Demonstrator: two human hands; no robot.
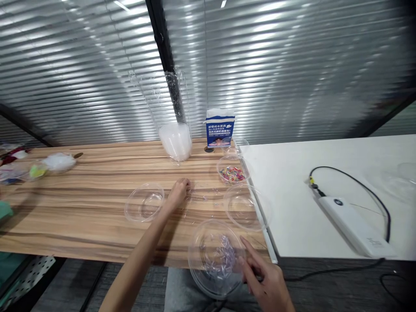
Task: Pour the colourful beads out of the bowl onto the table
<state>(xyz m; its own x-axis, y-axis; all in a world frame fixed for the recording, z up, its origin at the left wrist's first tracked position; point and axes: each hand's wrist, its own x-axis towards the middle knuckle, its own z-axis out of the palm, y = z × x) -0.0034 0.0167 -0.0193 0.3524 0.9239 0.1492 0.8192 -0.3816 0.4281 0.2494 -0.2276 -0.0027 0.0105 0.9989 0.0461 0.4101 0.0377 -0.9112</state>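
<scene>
Slatted blinds (276, 56) rise behind a wood-grain bench (81, 208), with a white bench (282, 186) adjoining. Head view, landmark: the sprinkle bowl (231, 160), clear, with multicoloured bits in its bottom. Just behind it, a blue packet (220, 130) stands upright. Behind and left of it, a clear plastic bag with a white mass (177, 141). Directly in front of it, a clear bowl (240, 206); left and a little nearer, a second bowl (143, 203). Loose clear pieces (204, 198) lie scattered left and in front of it. Left hand (181, 190), left of the landmark, reaches to the bench beside those pieces, fingers drawn together; cannot tell whether anything sits between them. Right hand (261, 273), well in front of the landmark, grips the side of the piece bowl (197, 260), holding glinting, purplish clear pieces. Right of the landmark, a white device (355, 225) with black cable.
</scene>
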